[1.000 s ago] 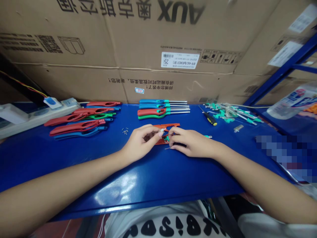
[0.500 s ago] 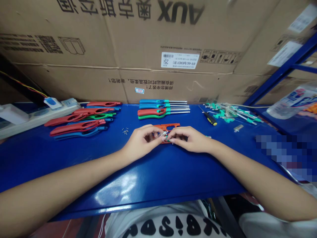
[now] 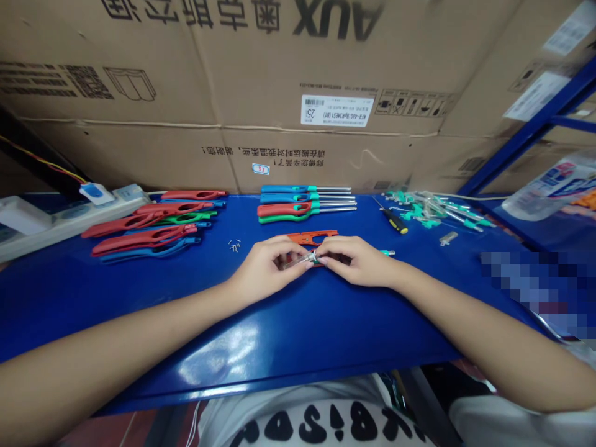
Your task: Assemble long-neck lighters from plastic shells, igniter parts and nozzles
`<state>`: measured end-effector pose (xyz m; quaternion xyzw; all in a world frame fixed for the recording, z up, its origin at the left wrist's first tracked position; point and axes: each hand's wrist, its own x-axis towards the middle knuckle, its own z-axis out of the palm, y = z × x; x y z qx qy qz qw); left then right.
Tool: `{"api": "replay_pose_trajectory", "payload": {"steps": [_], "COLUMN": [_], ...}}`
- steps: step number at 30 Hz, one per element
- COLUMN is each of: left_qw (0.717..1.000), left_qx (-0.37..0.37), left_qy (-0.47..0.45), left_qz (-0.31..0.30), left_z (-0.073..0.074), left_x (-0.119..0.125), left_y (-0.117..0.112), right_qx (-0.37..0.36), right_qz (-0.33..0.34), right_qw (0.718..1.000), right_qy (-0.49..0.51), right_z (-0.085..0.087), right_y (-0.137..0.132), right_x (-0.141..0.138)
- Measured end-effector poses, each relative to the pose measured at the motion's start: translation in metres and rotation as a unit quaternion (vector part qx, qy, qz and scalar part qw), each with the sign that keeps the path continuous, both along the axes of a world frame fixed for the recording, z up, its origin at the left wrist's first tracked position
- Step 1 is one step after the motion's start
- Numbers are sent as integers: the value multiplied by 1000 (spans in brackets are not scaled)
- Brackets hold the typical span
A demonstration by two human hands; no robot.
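Observation:
My left hand (image 3: 270, 264) is closed on a clear plastic lighter tank (image 3: 296, 261), pinched between thumb and fingers and tilted. Against its whitish end, my right hand (image 3: 356, 261) pinches a small green part (image 3: 315, 259), mostly covered by the fingertips. A green piece with a metal tip (image 3: 388, 252) shows past the right wrist; whether it joins the held part is hidden. Just behind both hands lies an orange lighter shell half (image 3: 313, 237), with another reddish edge beneath the fingers.
Assembled lighters (image 3: 305, 208) lie in a row at the back, red and blue handles (image 3: 144, 239) at left. Several screws (image 3: 234, 246) sit nearby. A screwdriver (image 3: 395, 221), green-and-metal parts (image 3: 431, 210) and a clear tank (image 3: 448, 238) are at right. A cardboard box (image 3: 261, 99) walls the back.
The clear tank has turned lower and leftward in my left hand, and its end has come to my right fingertips. Both hands stay almost in place.

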<state>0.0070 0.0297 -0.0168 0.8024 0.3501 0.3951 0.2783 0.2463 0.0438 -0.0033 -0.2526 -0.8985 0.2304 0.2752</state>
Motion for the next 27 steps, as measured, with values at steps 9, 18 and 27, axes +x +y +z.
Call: {"api": "replay_pose_trajectory", "payload": {"steps": [9, 18, 27], "left_qw": [1000, 1000, 1000], "left_qx": [2, 1, -2], "left_qy": [-2, 3, 0], "left_qz": [9, 12, 10], "left_z": [2, 1, 1], "left_x": [-1, 0, 0], "left_y": [0, 1, 1], "right_qx": [-224, -273, -254], "right_qz": [-90, -84, -86], "right_qw": [966, 954, 958], "right_qy": [91, 97, 96], "right_z": [-5, -3, -3], "right_y": [7, 6, 6], "right_x": [-1, -1, -1]}}
